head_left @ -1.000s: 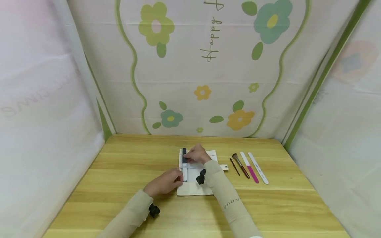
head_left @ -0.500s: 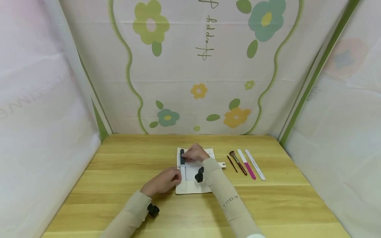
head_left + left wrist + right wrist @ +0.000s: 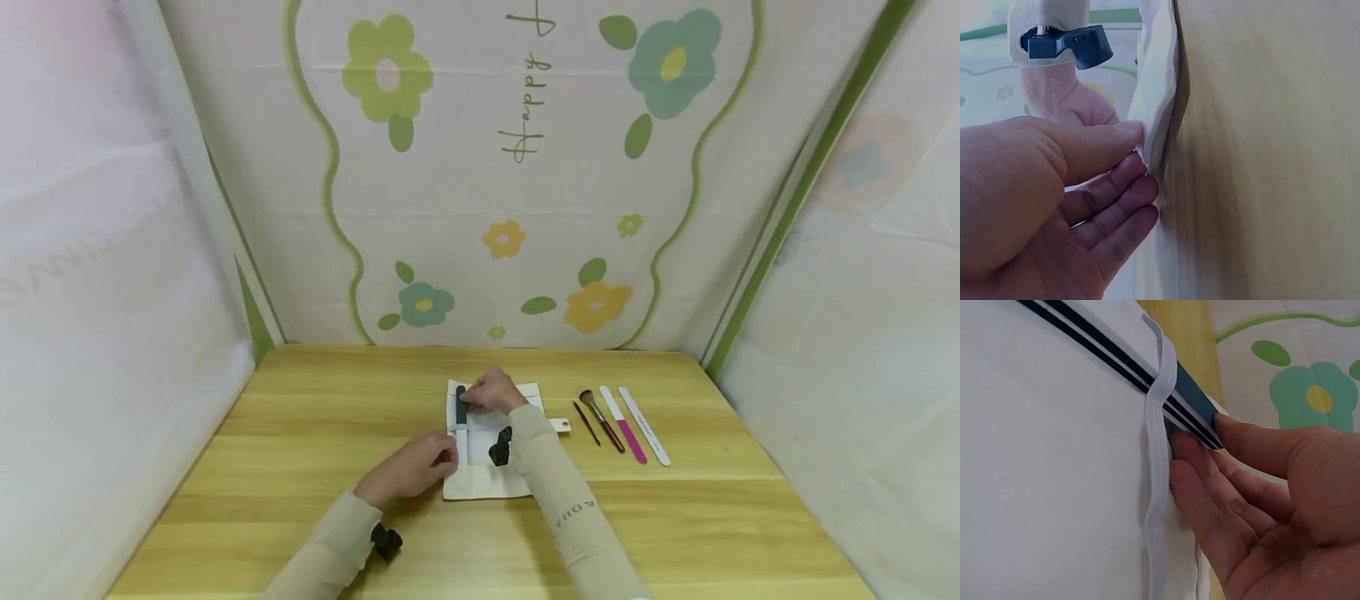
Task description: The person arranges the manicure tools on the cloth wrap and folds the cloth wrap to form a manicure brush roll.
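A white fabric case (image 3: pixel 487 485) lies unfolded on the table, with an elastic band (image 3: pixel 1155 456) across it. Along its left side runs a layered nail buffer (image 3: pixel 461 407), dark at the far half and white at the near half. It passes under the elastic, and its near end is hidden behind the case's front flap. My right hand (image 3: pixel 495 390) pinches the dark far end between thumb and fingers. At the near left, my left hand (image 3: pixel 1085 181) pinches the case's edge between thumb and fingers.
Right of the case lie a thin dark pointed stick (image 3: pixel 587 422), a makeup brush (image 3: pixel 602 421), a pink-and-white nail file (image 3: pixel 623 425) and a white nail file (image 3: pixel 645 427). A snap strap (image 3: pixel 560 425) sticks out from the case. Printed cloth walls (image 3: pixel 480 183) surround the wooden table (image 3: pixel 337 400).
The nail buffer has slid toward the near edge; its rounded near tip, visible a second ago, is now hidden behind the flap. Both hands keep their grips. The head view has shifted slightly.
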`<state>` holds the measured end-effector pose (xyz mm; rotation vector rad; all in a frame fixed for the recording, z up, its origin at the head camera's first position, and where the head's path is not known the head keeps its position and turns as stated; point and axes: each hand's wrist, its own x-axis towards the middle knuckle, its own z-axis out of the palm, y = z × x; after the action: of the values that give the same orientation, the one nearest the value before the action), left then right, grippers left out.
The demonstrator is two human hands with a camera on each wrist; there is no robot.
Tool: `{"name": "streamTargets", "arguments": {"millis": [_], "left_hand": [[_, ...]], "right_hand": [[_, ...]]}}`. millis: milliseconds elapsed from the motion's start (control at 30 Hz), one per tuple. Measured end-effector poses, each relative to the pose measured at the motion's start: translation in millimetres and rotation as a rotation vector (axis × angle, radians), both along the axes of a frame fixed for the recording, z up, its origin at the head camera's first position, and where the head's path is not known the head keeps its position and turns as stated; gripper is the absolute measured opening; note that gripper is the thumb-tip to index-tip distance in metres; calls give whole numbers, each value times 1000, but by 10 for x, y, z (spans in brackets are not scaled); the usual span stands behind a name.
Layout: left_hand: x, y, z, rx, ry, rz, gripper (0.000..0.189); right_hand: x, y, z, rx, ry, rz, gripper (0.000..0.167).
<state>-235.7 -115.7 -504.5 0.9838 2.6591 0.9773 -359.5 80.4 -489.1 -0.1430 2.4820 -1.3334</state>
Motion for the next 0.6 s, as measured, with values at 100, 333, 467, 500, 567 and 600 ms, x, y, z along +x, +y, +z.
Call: {"name": "streamTargets", "arguments": {"millis": [100,333,467,500,567,600], "left_hand": [[-3,4,-1,-5,-2,5,10],[-21,9,-16,-16,-5,25,12],[-25,23,-32,-8,19,20,11],[-26,25,-38,-6,25,17,11],[-27,28,-41,-5,35,14,11],[-30,27,-46,-6,38,14,11]], "right_hand": [[27,38,21,4,-7,19,14],[120,67,91,-11,-44,46,12],[153,59,102,-16,-72,46,11],[159,56,103,-15,-73,44,11],[162,49,101,-12,-83,37,10],[162,47,102,-9,-87,35,11]]}}
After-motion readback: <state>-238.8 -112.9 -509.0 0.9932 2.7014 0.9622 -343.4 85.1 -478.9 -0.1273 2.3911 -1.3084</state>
